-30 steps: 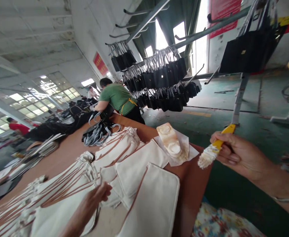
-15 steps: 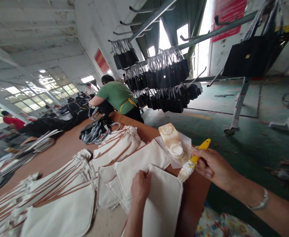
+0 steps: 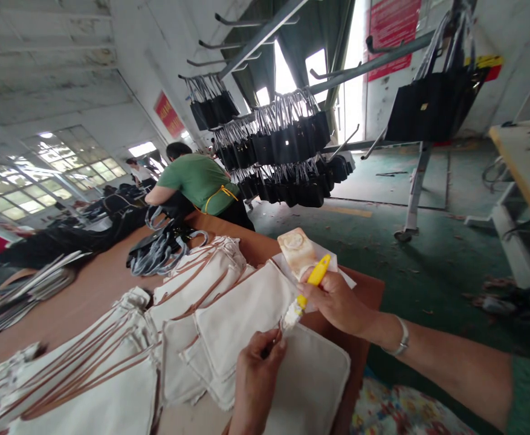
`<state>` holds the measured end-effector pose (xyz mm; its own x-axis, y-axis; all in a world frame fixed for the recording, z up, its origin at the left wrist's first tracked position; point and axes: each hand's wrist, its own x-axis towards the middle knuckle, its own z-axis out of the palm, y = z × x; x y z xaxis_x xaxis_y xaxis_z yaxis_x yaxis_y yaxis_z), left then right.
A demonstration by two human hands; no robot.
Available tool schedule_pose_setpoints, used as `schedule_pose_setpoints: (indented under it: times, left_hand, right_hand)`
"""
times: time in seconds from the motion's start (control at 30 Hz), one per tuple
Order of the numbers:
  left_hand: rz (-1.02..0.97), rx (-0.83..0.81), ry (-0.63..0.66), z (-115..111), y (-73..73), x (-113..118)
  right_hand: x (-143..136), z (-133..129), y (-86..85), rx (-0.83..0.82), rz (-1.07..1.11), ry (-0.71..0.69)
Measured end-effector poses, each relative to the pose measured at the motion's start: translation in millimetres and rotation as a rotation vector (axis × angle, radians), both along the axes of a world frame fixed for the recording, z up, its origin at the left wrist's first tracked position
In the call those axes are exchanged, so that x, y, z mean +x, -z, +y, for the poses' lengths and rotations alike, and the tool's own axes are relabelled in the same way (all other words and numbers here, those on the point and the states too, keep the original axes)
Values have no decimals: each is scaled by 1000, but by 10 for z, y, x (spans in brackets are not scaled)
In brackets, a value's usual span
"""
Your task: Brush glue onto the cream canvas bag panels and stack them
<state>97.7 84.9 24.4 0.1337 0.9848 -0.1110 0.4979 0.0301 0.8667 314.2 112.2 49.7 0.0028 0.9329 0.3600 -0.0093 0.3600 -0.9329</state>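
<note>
Over brn tbl [image 3: 90,290], blk bags [image 3: 287,142] racked beyond, L hand [image 3: 258,374] pinches cream panel [image 3: 319,368], R hand [image 3: 341,302] grips brush [image 3: 313,279].

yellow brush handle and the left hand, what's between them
In the head view, the brush's whitish bristles lie between the yellow handle and the left hand.

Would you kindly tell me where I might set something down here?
The widest bare brown tabletop lies between the cream bag pieces and the layered stack at left; a smaller patch right of the white paper. It is crowded around the left hand, right hand and yellow-handled brush.
</note>
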Motion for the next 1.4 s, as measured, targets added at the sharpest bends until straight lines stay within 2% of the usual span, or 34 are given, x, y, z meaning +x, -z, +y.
schedule_pose_setpoints:
  times: [0.13,0.23,0.4,0.47,0.57,0.67,0.83,0.93,1.07,1.17,1.23,1.3,1.4]
  left_hand:
    - [-71,-3,80,-107,-114,94]
    - [-95,-15,88,-136,-132,114]
    - [-48,28,102,-161,-111,141]
    - [0,81,103,-190,-104,160]
    - [34,193,73,-264,-85,179]
    - [90,385,58,-377,-56,187]
    - [335,844,197,-568,-85,180]
    - [518,1017,331,-609,-174,171]
    - [670,1125,405,-601,-276,163]
    - [737,1129,423,-593,-292,147]
    - [763,1117,438,-590,-280,130]
    - [766,1119,449,-584,-263,114]
    - [752,1127,436,-581,-238,99]
  right_hand:
    - [51,14,-22,51,-93,77]
    - [136,-43,-72,44,-91,132]
    - [95,-190,-116,78,-145,8]
    - [82,-189,-109,103,-167,26]
    - [175,-146,-113,98,-171,135]
    - [335,-127,-155,37,-102,198]
    - [449,-184,-270,-95,140,55]
    - [418,-244,-354,-121,173,-48]
    - [357,-331,-472,-78,49,-213]
    - [386,-383,-560,-53,-58,-425]
    - [448,-396,-613,-51,-110,-511]
    - [503,-389,-645,-29,-131,-461]
    - [482,-363,-625,-9,-60,-261]
